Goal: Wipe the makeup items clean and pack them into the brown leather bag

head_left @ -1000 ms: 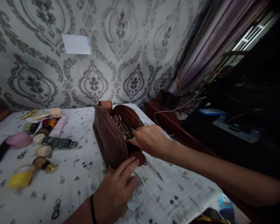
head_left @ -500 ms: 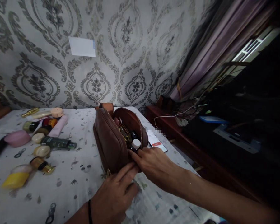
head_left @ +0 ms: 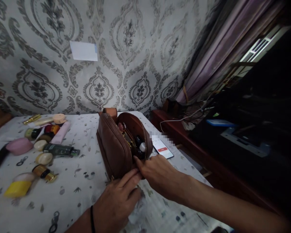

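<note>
A brown bag [head_left: 115, 150] lies unzipped on the patterned sheet. Inside it are gold-coloured items [head_left: 127, 137] and a dark bottle with a white cap [head_left: 142, 147], which leans towards the bag's right side. My right hand [head_left: 157, 171] grips the near edge of the opening, its thumb side at the rim and some fingertips hidden. Just left of it, my left hand [head_left: 120, 199], with a black band on the wrist, has its fingers closed against the bag's near lower end. The two hands touch or nearly touch at the fingertips.
Left on the sheet [head_left: 82, 200] are a dark green bottle [head_left: 59, 149], a pink tube [head_left: 61, 132], a pink round container [head_left: 19, 146], a yellow-lidded jar [head_left: 18, 188] and several other cosmetics. A phone [head_left: 163, 149] lies right of the bag, beside the bed's dark red edge.
The white-capped bottle has sunk deeper into the bag and shifted away from my right hand. Both hands stay in nearly the same place. The view has shifted slightly.
</note>
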`<move>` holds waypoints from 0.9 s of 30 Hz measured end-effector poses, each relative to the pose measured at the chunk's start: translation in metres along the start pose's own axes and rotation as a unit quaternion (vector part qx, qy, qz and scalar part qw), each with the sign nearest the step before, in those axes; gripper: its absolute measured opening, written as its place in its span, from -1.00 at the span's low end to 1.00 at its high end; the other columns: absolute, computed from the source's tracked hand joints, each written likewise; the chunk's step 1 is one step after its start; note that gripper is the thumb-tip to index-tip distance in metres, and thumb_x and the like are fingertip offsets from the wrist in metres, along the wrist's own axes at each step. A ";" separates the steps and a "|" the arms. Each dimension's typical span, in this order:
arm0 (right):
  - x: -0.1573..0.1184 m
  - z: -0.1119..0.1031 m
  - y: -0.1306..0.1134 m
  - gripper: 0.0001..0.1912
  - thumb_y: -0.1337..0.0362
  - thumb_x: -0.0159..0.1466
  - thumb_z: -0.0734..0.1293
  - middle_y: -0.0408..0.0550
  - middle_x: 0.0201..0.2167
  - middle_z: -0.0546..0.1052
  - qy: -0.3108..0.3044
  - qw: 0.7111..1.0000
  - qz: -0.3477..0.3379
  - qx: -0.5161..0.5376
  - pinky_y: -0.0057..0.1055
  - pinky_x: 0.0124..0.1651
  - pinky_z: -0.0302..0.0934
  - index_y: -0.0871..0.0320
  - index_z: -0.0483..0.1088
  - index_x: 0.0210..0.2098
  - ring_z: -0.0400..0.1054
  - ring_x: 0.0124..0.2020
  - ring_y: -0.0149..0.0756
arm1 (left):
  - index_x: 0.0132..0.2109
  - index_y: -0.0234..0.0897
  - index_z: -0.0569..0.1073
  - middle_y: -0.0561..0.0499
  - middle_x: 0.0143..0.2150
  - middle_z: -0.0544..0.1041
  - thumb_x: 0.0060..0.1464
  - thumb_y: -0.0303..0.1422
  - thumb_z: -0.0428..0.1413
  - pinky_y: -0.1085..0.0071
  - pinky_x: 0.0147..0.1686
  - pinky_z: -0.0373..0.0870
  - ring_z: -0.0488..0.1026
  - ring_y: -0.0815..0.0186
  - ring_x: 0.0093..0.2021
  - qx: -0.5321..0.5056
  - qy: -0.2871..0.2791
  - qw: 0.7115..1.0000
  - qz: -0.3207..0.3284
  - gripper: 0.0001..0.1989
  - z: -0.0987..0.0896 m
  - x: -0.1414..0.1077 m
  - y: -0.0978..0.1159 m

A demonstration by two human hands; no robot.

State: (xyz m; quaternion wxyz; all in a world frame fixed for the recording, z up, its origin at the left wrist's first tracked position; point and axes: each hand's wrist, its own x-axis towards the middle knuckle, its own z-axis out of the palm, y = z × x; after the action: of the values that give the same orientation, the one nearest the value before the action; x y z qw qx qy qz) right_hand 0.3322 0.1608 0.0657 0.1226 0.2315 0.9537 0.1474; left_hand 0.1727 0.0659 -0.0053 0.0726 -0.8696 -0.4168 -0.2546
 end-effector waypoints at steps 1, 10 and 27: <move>-0.001 -0.001 0.000 -0.48 0.50 0.15 0.28 0.08 -0.44 0.57 -0.001 1.000 0.002 0.003 -0.34 -0.57 -0.04 0.41 0.28 0.12 0.47 -0.48 -0.19 | -0.21 -0.30 0.41 -0.19 0.22 0.40 -0.03 -0.62 -0.03 0.27 0.02 0.44 0.22 0.11 0.30 -0.001 -0.004 1.000 0.000 -0.75 -0.001 0.000 0.000; -0.008 0.002 0.003 -0.59 0.51 0.22 0.22 0.04 -0.40 0.60 0.021 0.995 0.041 0.089 -0.40 -0.50 0.05 0.24 0.34 0.06 0.51 -0.43 -0.19 | -0.20 -0.33 0.37 -0.30 0.30 0.28 -0.31 -0.68 -0.03 0.14 0.16 0.36 0.07 0.04 0.38 -0.017 -0.034 0.999 -0.005 -0.57 -0.002 -0.002 0.003; -0.034 0.028 -0.063 -0.66 0.39 0.35 0.10 -0.03 -0.30 0.59 0.257 0.890 -0.010 0.377 -0.45 -0.25 0.22 0.14 0.35 0.04 0.47 -0.31 -0.30 | -0.10 -0.26 0.36 -0.15 -0.14 0.54 0.18 -0.40 -0.11 0.37 -0.24 0.46 0.51 0.19 -0.14 -0.059 0.029 0.993 -0.101 -0.79 -0.031 -0.068 -0.011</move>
State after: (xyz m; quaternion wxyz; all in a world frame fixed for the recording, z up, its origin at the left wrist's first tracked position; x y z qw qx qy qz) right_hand 0.3447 0.0967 0.0242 -0.2215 0.2045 0.9382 -0.1703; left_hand 0.1171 0.0154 -0.0143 0.0071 -0.8178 -0.4846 -0.3103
